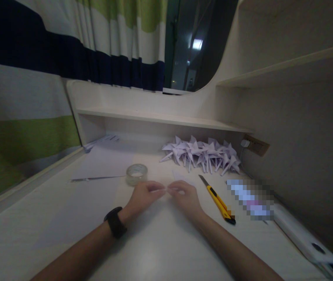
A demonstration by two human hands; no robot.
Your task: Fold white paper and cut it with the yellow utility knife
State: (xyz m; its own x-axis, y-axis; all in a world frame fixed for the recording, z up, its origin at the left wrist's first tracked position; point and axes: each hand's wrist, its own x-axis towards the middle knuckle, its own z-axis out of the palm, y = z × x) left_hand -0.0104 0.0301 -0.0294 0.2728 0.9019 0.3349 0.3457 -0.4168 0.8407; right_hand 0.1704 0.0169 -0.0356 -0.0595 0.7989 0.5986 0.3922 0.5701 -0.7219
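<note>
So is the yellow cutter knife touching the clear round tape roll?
Apart. The head view shows the yellow utility knife right of the right hand and the clear round tape roll beyond the left hand, desk between them.

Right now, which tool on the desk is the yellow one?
The utility knife, lying just right of the right hand with its blade out. The tape roll beyond the left hand is clear.

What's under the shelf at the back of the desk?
A pile of folded pale paper shapes lies on the desk there, right of centre. Whatever is behind the pile is covered.
</note>
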